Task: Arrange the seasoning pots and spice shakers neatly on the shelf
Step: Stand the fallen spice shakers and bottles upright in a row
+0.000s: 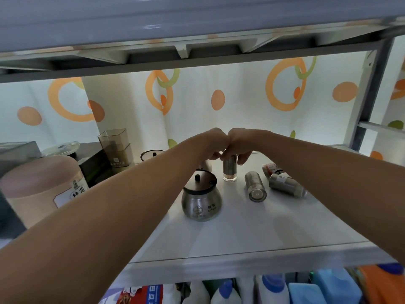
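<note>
Both hands reach to the back of the white shelf (252,233) and touch at the knuckles. My right hand (240,143) grips the top of an upright steel spice shaker (230,171). My left hand (211,145) curls down over a steel container (205,166) that is mostly hidden behind it. A round steel seasoning pot (200,200) with a dark knobbed lid stands in front of them. Three shakers lie on their sides to the right: one (255,186), another (287,184) and a third (270,168). A second pot (151,155) shows behind my left forearm.
At the left stand a pink labelled canister (41,183), a clear square tub (116,145), a dark box (94,167) and a glass lid (61,148). The shelf above hangs low. A grey upright (372,93) bounds the right. Detergent bottles (271,288) fill the shelf below.
</note>
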